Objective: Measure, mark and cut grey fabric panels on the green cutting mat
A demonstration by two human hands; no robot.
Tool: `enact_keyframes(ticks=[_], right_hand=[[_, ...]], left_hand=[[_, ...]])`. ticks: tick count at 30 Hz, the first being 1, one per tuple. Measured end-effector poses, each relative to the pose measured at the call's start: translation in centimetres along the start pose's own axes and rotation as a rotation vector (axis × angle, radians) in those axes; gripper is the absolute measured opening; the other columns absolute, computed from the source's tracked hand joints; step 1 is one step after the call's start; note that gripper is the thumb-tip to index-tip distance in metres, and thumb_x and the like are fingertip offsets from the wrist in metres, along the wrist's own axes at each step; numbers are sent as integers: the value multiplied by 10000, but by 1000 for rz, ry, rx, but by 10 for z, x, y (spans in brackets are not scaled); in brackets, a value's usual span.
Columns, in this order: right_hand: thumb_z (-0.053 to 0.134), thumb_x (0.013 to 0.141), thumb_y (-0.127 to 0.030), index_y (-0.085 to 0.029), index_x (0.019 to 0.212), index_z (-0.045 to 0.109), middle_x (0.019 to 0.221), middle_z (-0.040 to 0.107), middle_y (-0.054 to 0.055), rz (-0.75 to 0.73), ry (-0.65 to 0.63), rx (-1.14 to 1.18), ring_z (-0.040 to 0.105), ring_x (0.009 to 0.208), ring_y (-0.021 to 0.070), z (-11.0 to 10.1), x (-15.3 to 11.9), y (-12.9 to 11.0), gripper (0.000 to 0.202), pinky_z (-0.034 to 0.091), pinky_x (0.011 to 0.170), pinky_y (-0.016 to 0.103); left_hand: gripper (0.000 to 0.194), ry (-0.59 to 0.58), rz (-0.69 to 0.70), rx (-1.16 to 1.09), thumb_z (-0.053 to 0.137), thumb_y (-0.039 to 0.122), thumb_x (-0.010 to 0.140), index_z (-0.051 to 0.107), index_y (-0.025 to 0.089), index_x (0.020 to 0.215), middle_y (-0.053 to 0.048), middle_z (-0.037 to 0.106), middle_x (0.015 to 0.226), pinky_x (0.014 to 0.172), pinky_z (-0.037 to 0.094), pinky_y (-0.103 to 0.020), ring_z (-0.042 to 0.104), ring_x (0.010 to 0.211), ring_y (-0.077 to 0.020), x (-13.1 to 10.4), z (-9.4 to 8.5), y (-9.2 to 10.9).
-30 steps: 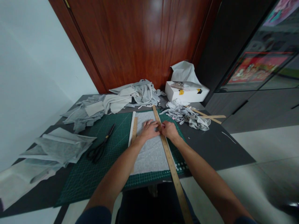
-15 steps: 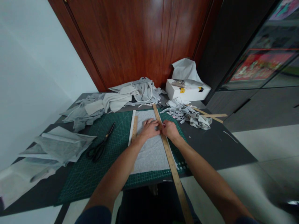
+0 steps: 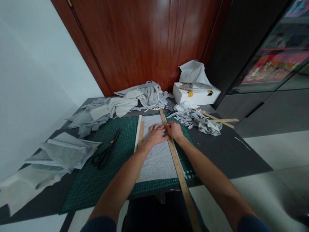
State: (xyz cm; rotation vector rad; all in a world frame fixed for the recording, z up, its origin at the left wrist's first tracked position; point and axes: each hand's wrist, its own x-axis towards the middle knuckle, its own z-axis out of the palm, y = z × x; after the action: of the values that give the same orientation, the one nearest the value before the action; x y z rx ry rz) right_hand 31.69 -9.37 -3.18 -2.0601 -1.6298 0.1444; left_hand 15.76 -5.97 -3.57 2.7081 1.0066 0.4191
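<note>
A light grey piece of fabric [image 3: 156, 161] lies on a green cutting mat [image 3: 125, 135]. Along its right side runs a long wooden ruler [image 3: 177, 164], its near end reaching past the table edge toward my lap. My left hand [image 3: 156, 133] rests on the fabric with fingers spread, their tips at the ruler's left edge. At the ruler's right edge, my right hand [image 3: 174, 130] is closed with its fingers pinched; what it holds is hidden. A shorter wooden ruler [image 3: 140, 132] lies on the fabric's left side, beside a white folded edge. Black-handled scissors [image 3: 106, 153] lie to the left.
Heaped grey cloth [image 3: 135, 98] lines the back of the table [image 3: 217, 154]. Thin grey sheets [image 3: 65, 151] lie at left. On the right are fabric scraps [image 3: 193, 117], crossed wooden sticks [image 3: 224, 121] and a white box [image 3: 196, 95] against the door [image 3: 140, 42].
The whole view has shifted slightly. My right hand's fingers have curled a little more at the ruler's edge, while the left hand, fabric and rulers stay in place.
</note>
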Motion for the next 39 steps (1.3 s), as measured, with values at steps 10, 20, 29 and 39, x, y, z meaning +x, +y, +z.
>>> enact_keyframes(ticks=[10,20,29,39], right_hand=[[448,1011,-138,-115,1048,730,1050,761,147,-38,56,27,676,939,225,16,31,7,285,427,820,275],[478,998,-121,-125,992,730,972,770,128,-34,109,63,682,872,205,30,59,10,251,399,744,254],[498,1006,-157,-138,989,734,964,777,135,-3,120,103,687,864,216,37,83,10,237,432,758,268],[478,1009,-152,-127,1013,724,1013,783,145,8,116,57,711,918,216,43,104,8,247,434,780,255]], left_hand=[[347,34,30,22,719,412,907,726,312,1239,-16,657,1446,1209,351,-523,462,1440,-312,0,4,-3],[406,36,33,42,714,428,906,714,307,1294,-9,657,1442,1211,367,-494,469,1431,-299,0,5,-4],[448,4,25,18,693,420,914,686,307,1348,8,634,1490,1218,350,-490,453,1442,-290,-1,2,-4],[340,-20,15,20,551,327,1023,704,328,1327,20,654,1472,1215,323,-527,452,1435,-277,0,-3,0]])
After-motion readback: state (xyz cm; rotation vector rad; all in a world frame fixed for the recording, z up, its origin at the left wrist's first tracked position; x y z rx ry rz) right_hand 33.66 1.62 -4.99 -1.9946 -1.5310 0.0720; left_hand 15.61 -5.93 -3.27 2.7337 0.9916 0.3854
